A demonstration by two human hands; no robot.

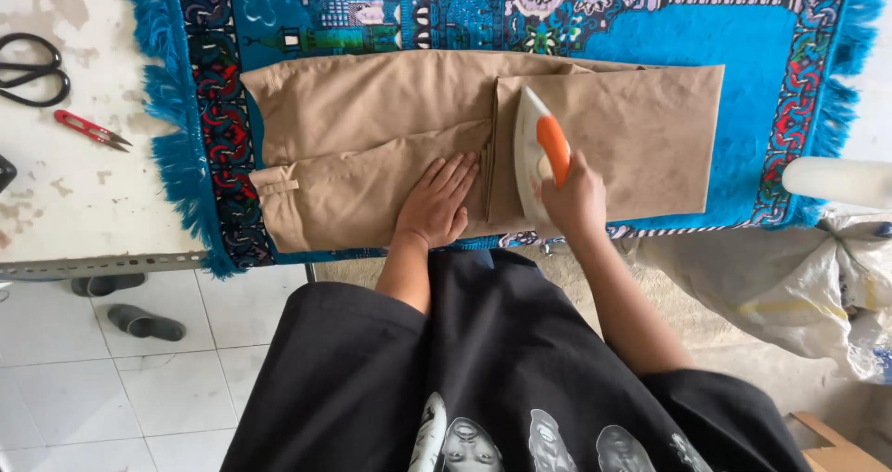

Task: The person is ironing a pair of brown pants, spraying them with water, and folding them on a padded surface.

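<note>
So a white iron (pixel 530 156) is being gripped by its orange handle (pixel 554 147), right hand (pixel 576 203) wrapped tight around it. It's being pressed onto folded tan trousers (pixel 372 137) that are lying across a blue patterned rug (pixel 743 54). Fabric's being held flat by the left hand (pixel 437 203), fingers spread.

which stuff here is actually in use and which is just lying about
In use: iron gripped by right hand; tan trousers pressed flat by left hand; blue patterned rug underneath.

Lying about: black scissors, red thread snips, slippers on the floor, plastic sacks.
</note>
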